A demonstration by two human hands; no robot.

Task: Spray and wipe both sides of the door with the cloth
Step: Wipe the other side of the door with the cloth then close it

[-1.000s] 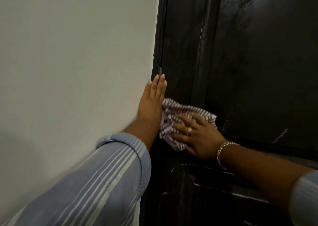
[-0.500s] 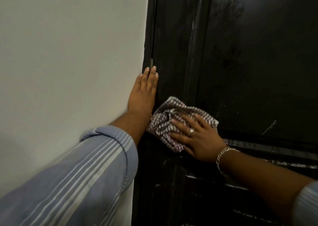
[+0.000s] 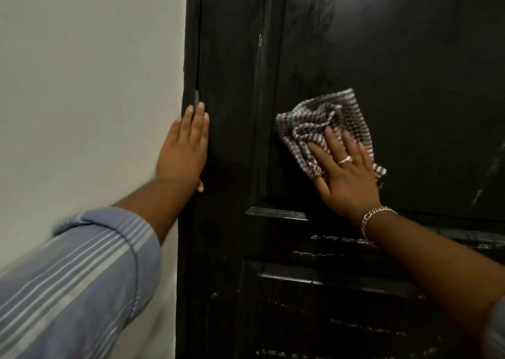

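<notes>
A dark, glossy panelled door (image 3: pixel 396 57) fills the right of the head view. A crumpled checked cloth (image 3: pixel 325 123) lies flat against its upper panel. My right hand (image 3: pixel 345 175) presses the cloth onto the door with straight, spread fingers; it wears a ring and a bracelet. My left hand (image 3: pixel 184 150) rests flat with straight fingers on the door frame (image 3: pixel 192 44), right at the wall's edge. No spray bottle is in view.
A plain white wall (image 3: pixel 87 85) takes up the left side. A small metal hinge piece (image 3: pixel 196 97) sits in the frame gap just above my left fingertips. Raised mouldings (image 3: pixel 276 212) cross the door below the cloth.
My right hand has slid the cloth rightward and up, from beside my left hand onto the upper panel. My left hand stays on the frame.
</notes>
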